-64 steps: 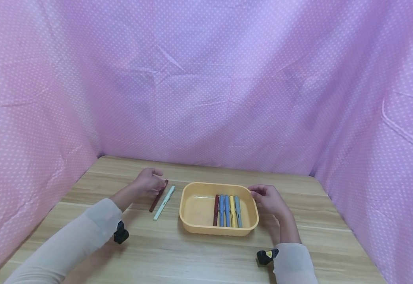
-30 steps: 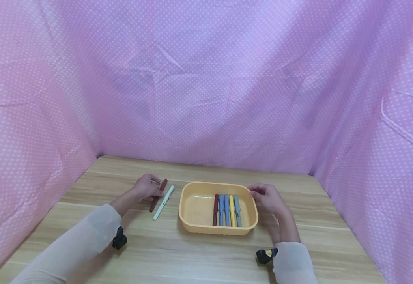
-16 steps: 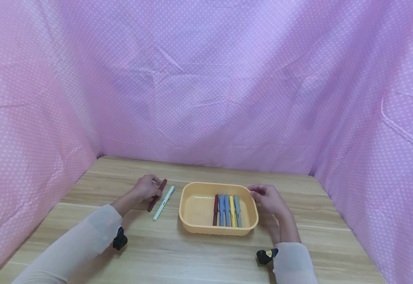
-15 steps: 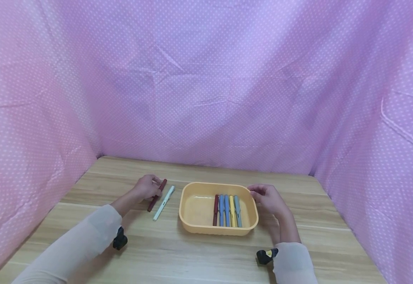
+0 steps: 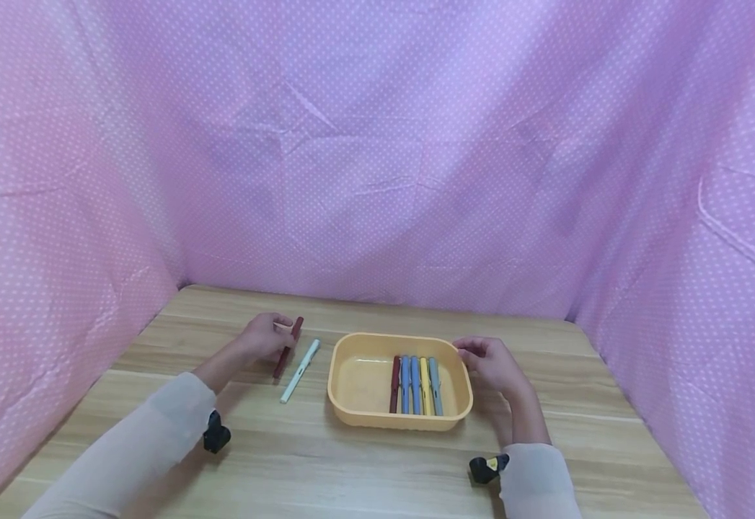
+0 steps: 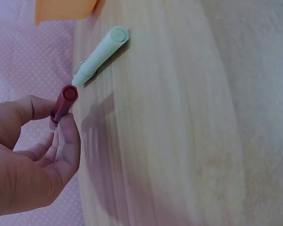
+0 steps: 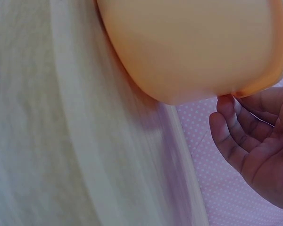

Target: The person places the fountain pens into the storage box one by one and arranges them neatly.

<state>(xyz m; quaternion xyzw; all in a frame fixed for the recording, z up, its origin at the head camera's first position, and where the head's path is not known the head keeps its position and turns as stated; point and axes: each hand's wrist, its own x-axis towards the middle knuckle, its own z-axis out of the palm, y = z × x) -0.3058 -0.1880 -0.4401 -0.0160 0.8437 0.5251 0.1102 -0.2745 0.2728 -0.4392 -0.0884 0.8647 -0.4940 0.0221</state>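
My left hand (image 5: 263, 336) pinches a dark red capped pen (image 6: 63, 101) between thumb and fingers, just above the tabletop. Beside it on the table lies a pale mint-green pen (image 5: 300, 371) with a clip, slanting. In the yellow-orange tray (image 5: 364, 417), several pens lie side by side in the right half: a dark red pen (image 5: 394, 386), two blue pens (image 5: 414, 386), a yellow pen (image 5: 425, 387) and a grey-green pen (image 5: 435, 387). My right hand (image 5: 492, 364) holds the tray at its back right corner with curled fingers; the exact contact is partly hidden.
The wood-grain table (image 5: 325, 476) reaches back to a pink dotted cloth (image 5: 377, 180) that hangs behind and at both sides. A black wrist camera (image 5: 216, 432) is on the left sleeve, and another wrist camera (image 5: 486, 468) on the right.
My left hand has closed its fingers on the dark red pen outside the tray and moved it slightly up and away from the table. The right hand and tray stay in place.
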